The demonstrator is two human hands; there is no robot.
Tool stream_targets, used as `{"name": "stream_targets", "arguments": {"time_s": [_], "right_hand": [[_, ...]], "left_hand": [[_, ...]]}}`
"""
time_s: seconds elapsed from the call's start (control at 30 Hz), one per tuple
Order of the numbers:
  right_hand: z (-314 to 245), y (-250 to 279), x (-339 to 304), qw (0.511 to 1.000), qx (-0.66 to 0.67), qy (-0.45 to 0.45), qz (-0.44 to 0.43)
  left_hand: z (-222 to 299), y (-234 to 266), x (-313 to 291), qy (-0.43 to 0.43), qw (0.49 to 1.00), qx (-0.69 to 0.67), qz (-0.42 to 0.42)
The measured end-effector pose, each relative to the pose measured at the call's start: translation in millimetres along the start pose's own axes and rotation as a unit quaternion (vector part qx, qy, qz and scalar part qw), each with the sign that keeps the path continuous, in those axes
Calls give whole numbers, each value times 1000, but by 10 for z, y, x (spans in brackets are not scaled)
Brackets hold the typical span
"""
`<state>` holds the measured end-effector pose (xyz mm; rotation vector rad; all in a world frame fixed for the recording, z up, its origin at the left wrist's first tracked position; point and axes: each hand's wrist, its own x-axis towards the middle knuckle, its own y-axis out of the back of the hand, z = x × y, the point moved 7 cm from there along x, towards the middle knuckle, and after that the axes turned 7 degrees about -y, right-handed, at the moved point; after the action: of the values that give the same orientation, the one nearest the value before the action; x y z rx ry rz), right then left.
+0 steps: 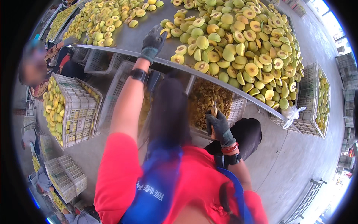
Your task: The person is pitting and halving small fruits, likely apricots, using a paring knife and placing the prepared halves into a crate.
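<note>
- Room: an open work hall with a grey concrete floor [298,156] and daylight at the right edge; stacked crates stand at the lower left, and another person sits at the far left.
- Table [141,37]: a long grey metal sheet with a raised front lip, evidently there to stop fruit rolling off. It runs from upper left down to the right.
- Halved fruit [238,41]: a broad heap of yellow-green halves, many cut face up, covers the right part of the table and crowds against the lip. A second, smaller pile [108,18] lies at the upper left.
- Left crate [74,108]: a white slatted plastic crate on the floor, filled with whole yellow-green fruit, within reach of the worker.
- Crate below the table [209,104]: it holds brownish-yellow scraps, set directly under the edge so that waste drops in.
- Left hand [152,42]: gloved and stretched out over the bare table top, fingers curled, just beside loose halves; whether it grips anything cannot be told.
- Right hand [219,125]: gloved, closed around a small knife handle [214,111], held low over the scrap crate.
</note>
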<state>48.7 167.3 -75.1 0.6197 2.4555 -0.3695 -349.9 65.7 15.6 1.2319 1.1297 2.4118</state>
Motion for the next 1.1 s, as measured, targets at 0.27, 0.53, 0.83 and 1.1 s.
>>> {"name": "stream_targets", "arguments": {"time_s": [0.27, 0.53, 0.83, 1.1], "right_hand": [[14, 14, -67, 976, 142, -162, 41], [763, 495, 534, 988, -145, -5, 48], [356, 231, 399, 999, -30, 20, 12], [237, 177, 87, 989, 118, -81, 29]], "left_hand": [[-560, -1309, 885, 111, 969, 23, -221], [-755, -1787, 896, 228, 909, -129, -325], [-522, -1692, 568, 163, 953, -76, -244], [-296, -1219, 554, 132, 964, -65, -222]]}}
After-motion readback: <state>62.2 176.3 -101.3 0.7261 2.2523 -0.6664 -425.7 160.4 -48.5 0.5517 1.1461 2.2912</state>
